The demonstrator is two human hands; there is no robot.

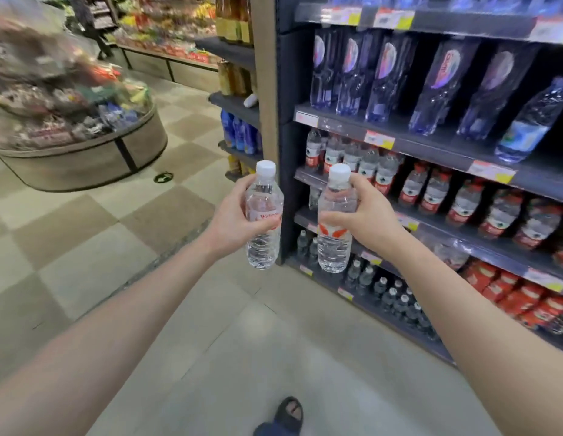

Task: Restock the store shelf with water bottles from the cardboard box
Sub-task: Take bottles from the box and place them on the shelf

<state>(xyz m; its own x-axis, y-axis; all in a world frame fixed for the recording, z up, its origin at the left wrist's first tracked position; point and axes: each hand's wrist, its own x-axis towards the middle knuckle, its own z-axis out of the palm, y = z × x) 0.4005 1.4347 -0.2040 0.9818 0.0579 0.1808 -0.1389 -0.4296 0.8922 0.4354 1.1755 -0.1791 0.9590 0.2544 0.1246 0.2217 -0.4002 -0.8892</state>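
- Far left: round display bin [85, 152] heaped with wrapped goods, too blurred to read.
- Left of centre: left hand [233, 215] wrapped round the middle of the left bottle [264, 247], a small clear water bottle with its white cap up. Red lettering on the label half hidden by fingers, perhaps beginning "Wa", not safely readable.
- Just beside it, with a gap between: right hand [368, 218] gripping the shoulder of the right bottle [333, 250], thumb across the front. Red and white label, no words legible.
- Both bottles carried upright at arm's length towards the shelving, probably so each can be stood straight into a row; one per hand, likely to save trips.
- Right: dark store shelf [431, 146] in several tiers. Tall blue-tinted bottles [381, 80] leaning on the upper tier, red-labelled bottles [462, 206] in the middle rows, dark-capped bottles [396, 297] lowest. Brands too blurred to name.
- Along the shelf edges: yellow and white price tags [379, 140], print unreadable.
- Cardboard box: out of view.
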